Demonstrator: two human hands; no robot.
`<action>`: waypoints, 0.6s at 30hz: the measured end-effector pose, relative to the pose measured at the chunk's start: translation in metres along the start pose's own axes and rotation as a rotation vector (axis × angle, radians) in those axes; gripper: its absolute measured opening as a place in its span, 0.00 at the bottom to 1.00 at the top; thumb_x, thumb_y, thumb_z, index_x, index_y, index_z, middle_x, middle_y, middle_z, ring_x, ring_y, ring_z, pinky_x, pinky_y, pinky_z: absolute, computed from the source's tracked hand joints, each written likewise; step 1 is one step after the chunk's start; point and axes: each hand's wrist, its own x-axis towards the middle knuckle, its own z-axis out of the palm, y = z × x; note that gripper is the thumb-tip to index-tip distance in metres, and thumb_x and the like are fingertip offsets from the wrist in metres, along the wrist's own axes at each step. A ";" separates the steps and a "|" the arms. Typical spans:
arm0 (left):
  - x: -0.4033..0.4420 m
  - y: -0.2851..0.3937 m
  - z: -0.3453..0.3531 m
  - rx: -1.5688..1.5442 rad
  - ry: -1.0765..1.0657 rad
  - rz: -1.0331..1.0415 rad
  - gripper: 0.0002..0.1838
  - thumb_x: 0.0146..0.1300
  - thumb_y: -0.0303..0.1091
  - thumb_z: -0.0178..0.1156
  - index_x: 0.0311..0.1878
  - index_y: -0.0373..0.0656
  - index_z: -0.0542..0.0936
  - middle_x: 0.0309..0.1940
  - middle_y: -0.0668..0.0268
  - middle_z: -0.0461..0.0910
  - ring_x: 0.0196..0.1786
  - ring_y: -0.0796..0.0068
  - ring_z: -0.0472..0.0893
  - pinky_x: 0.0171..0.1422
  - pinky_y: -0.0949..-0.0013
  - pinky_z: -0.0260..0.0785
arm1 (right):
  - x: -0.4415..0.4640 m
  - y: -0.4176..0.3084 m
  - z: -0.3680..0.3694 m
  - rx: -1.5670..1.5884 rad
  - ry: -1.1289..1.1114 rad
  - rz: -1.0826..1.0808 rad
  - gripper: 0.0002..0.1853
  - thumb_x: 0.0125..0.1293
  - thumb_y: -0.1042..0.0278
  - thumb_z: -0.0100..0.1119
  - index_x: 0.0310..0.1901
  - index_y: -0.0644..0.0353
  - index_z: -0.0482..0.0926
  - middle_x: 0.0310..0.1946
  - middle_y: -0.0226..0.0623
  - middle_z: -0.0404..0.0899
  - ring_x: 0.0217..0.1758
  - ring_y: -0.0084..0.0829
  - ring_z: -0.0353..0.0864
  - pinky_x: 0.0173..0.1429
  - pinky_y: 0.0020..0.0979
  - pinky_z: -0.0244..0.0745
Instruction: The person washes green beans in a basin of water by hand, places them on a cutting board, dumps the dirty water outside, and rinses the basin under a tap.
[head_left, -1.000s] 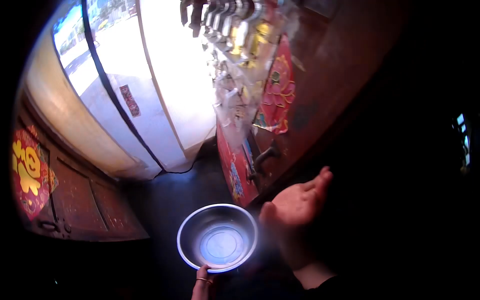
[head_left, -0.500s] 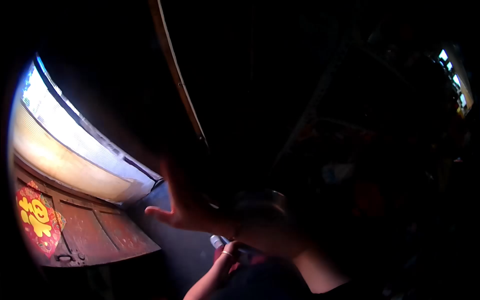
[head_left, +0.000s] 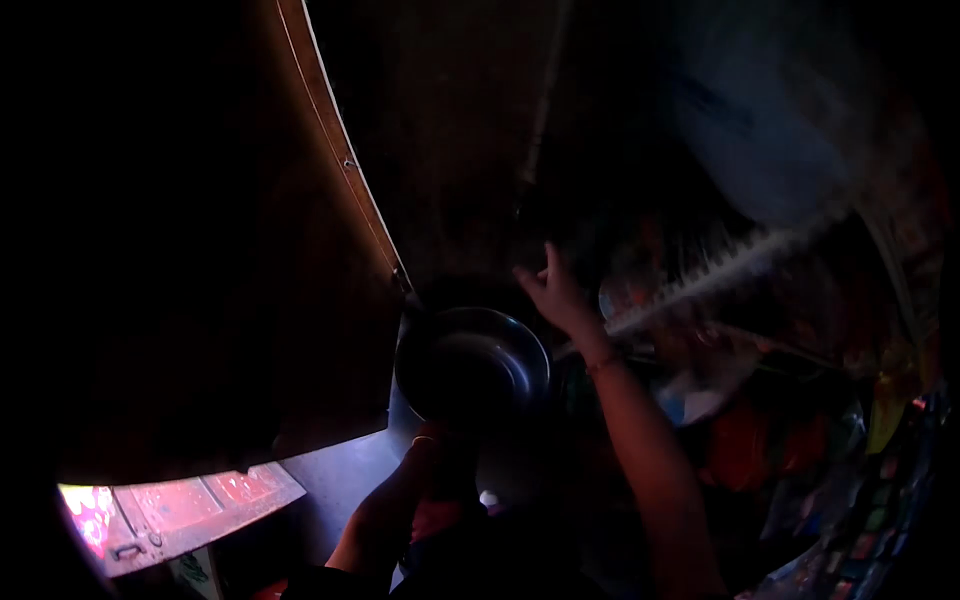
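A round, dark metal pan [head_left: 475, 365] with a shiny inner wall is at the middle of the view, its opening facing me. At its near edge is my left hand [head_left: 425, 470], with a ring on one finger. The hand looks closed on the pan, but shadow hides most of its fingers and any handle. Just right of the pan's rim, my right hand [head_left: 562, 300] is raised with its fingers apart and nothing in them. A thin band circles the right wrist.
A dark door panel [head_left: 230, 300] with a light edge strip fills the left. Below it is a reddish wooden door [head_left: 210, 505] with a handle. On the right, a pale toothed rail [head_left: 740, 265] slants over dim clutter, including a red item [head_left: 740, 445].
My right hand has swung from the lit doorway on the left to the right of the pan. The view has turned right, and the pan now shows clearly.
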 end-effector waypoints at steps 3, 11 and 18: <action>0.041 -0.019 -0.013 0.117 0.106 0.191 0.17 0.51 0.39 0.58 0.43 0.41 0.73 0.44 0.57 0.73 0.46 0.63 0.73 0.43 0.65 0.70 | 0.108 0.030 0.037 -0.123 0.273 -0.069 0.36 0.54 0.51 0.56 0.57 0.69 0.57 0.42 0.48 0.72 0.38 0.38 0.75 0.44 0.33 0.69; 0.108 0.065 -0.063 -0.317 0.129 -0.065 0.18 0.45 0.34 0.61 0.40 0.39 0.73 0.38 0.58 0.73 0.42 0.62 0.74 0.41 0.62 0.71 | 0.177 0.024 -0.007 0.118 -0.257 -0.103 0.25 0.55 0.58 0.56 0.52 0.63 0.66 0.46 0.48 0.71 0.50 0.39 0.70 0.50 0.34 0.65; 0.151 0.044 -0.036 -1.262 0.113 -0.465 0.14 0.45 0.31 0.59 0.36 0.37 0.71 0.33 0.60 0.72 0.32 0.62 0.76 0.31 0.63 0.75 | 0.144 0.061 -0.010 -0.122 0.237 -0.001 0.26 0.57 0.58 0.55 0.53 0.64 0.66 0.52 0.49 0.66 0.58 0.47 0.62 0.59 0.40 0.58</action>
